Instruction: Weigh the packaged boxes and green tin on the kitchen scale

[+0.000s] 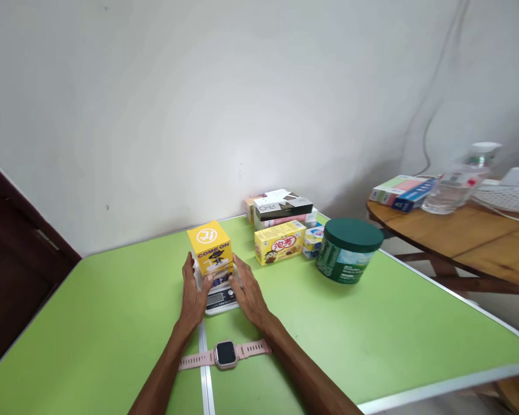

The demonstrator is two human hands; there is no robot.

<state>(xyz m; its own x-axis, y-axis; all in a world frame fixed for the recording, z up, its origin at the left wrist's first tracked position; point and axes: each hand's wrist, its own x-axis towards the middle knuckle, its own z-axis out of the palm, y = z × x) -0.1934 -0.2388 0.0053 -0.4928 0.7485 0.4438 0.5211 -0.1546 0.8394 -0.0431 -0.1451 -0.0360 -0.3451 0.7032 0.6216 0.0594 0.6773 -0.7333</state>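
Note:
A yellow box (211,251) printed "COME ON" stands upright on a small white kitchen scale (222,307), whose display and a button face me. Its lower part has a dark blue pattern; whether that is a second box underneath, I cannot tell. My left hand (194,294) lies along the left side of the box, its thumb at the lower front corner. From the right, my right hand (249,293) presses against the opposite side, thumb near the base. The two hands clasp the box between them. A pink-strapped smartwatch (225,353) lies flat between my forearms.
Right of the hands stand a yellow snack box (280,243), a black-and-white box (283,210) on a pile of others, and a green lidded tub (349,251). A wooden side table (454,245) holds flat boxes (402,192) and a clear bottle (461,181). A white wall closes the back.

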